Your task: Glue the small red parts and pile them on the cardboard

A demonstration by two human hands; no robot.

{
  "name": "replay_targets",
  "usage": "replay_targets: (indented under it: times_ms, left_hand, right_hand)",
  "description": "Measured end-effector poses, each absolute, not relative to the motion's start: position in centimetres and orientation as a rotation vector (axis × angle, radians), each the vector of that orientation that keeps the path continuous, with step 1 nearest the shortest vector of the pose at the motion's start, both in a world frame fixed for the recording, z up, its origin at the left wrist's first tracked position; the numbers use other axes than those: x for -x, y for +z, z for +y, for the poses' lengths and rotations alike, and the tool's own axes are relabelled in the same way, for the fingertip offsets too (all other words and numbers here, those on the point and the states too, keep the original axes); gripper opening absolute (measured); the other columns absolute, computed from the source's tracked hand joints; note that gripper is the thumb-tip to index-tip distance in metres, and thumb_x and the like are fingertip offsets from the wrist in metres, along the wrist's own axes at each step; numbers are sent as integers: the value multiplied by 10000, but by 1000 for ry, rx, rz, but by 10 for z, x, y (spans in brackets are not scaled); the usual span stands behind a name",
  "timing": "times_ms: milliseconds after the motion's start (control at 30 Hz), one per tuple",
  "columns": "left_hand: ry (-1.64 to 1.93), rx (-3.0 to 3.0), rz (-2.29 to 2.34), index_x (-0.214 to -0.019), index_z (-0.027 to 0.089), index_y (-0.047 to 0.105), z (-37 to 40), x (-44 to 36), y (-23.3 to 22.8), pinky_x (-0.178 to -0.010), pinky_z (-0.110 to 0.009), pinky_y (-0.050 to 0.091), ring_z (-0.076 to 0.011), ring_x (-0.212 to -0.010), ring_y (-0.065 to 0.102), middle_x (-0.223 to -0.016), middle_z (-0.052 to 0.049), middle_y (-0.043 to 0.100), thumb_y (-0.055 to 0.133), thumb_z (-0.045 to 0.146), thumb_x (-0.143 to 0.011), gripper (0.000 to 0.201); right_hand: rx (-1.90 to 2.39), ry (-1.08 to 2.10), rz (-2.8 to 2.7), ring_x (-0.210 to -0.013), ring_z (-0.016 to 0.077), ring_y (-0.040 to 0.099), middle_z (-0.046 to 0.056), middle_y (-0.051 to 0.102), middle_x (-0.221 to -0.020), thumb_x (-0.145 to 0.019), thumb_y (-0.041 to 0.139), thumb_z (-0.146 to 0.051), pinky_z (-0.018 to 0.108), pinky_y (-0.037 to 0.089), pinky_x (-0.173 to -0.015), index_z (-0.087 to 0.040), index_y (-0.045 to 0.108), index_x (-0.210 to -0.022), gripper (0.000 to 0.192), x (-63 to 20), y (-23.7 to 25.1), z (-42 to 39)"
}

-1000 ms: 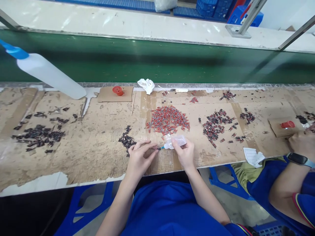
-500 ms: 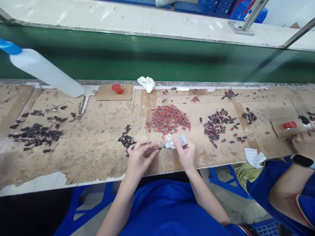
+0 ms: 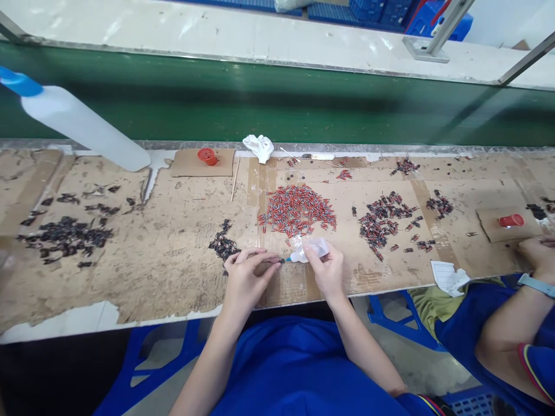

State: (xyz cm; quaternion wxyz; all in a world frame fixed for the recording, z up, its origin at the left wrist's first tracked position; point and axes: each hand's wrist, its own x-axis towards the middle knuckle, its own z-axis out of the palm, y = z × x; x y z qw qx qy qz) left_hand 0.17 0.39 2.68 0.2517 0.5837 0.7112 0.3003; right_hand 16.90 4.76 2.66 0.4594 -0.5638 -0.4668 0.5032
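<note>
My left hand pinches a small dark part between thumb and fingertips. Fingers of my right hand are wrapped round a translucent squeeze bottle, tilted over sideways. Its thin blue nozzle points left and meets the small part, or comes very close to it; contact is too small to tell. Just beyond both hands lies a heap of red-and-silver parts. A smaller pile of black parts sits beside my left hand.
Cardboard covers the bench. A large white bottle leans at left, above a black pile. A red cup and crumpled tissue stand at the back. Red-and-black parts lie right; a co-worker's hand is beyond.
My hands, the bottle and the small part stay practically where they were. At far right, the co-worker's hand and watch-wearing wrist have shifted and turned.
</note>
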Motion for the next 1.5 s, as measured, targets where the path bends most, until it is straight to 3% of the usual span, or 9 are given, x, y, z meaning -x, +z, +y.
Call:
replay_targets:
  times_ms: [367,467,600,733,833,1033,1200,1367,1500]
  left_hand:
    - [784,-1623,1955,-858,320,742,4,-4,20,-969,-506,298,-272,-1003,619,-847,-12,776,668,284,-796,102]
    - [778,-1686,1978,-825,319,745,4,-6,18,-941,-501,306,-283,-1011,595,-861,-26,772,648,252,-815,118]
    - [727,-1729,2004,-775,301,737,3,-10,19,-900,-486,323,-289,-1000,578,-882,-42,755,630,214,-832,149]
    - [711,-1712,2006,-791,285,713,3,-11,21,-889,-476,355,-288,-1028,579,-939,-40,749,618,192,-843,143]
    - [796,-1676,2009,-850,281,705,2,-9,19,-901,-467,395,-275,-1033,599,-953,-40,745,597,203,-857,134]
    - [1024,-1624,1970,-883,258,704,1,-3,18,-889,-413,482,-229,-931,643,-924,-43,743,561,256,-877,143]
    - [1115,-1623,1924,-926,258,721,1,-3,18,-877,-401,497,-219,-920,652,-923,-42,752,567,281,-886,161]
    - [1156,-1555,1934,-900,252,717,1,-6,18,-849,-376,500,-209,-910,668,-914,-42,750,583,304,-881,145]
    - [1212,-1543,1951,-890,251,716,3,-12,22,-862,-390,491,-211,-883,681,-898,-39,752,612,317,-863,126]
  right_hand:
    - [1458,1150,-1157,-622,188,617,33,659,-660,-756,648,-478,298,504,-610,-165,626,-717,315,-178,29,45]
    - [1633,1008,-1250,-659,225,624,59,664,-722,-735,663,-515,362,520,-666,-148,662,-900,402,-194,31,48]
    - [1886,481,-1495,-883,322,592,133,644,-917,-740,690,-540,524,483,-830,-142,596,-1220,631,-211,40,55]
    - [1563,151,-1869,-1128,331,444,154,562,-1161,-870,628,-423,537,422,-954,-234,702,-1087,297,-208,45,68]
    - [1250,238,-2167,-1146,301,411,101,577,-1147,-882,647,-293,492,427,-955,-294,755,-918,114,-194,40,82]
    - [1149,362,-2479,-1180,328,399,72,574,-1190,-782,766,-225,468,428,-886,-323,760,-830,110,-168,36,100]
    - [1170,513,-2606,-1199,344,407,92,609,-1175,-805,743,-208,484,409,-897,-252,752,-779,51,-163,49,103]
    - [1117,717,-2447,-1196,307,459,80,709,-1044,-863,680,-188,487,409,-940,-214,738,-839,68,-164,53,101]
    - [1054,1049,-2104,-1080,226,603,59,742,-962,-878,655,-194,412,474,-944,-211,735,-870,82,-164,49,94]
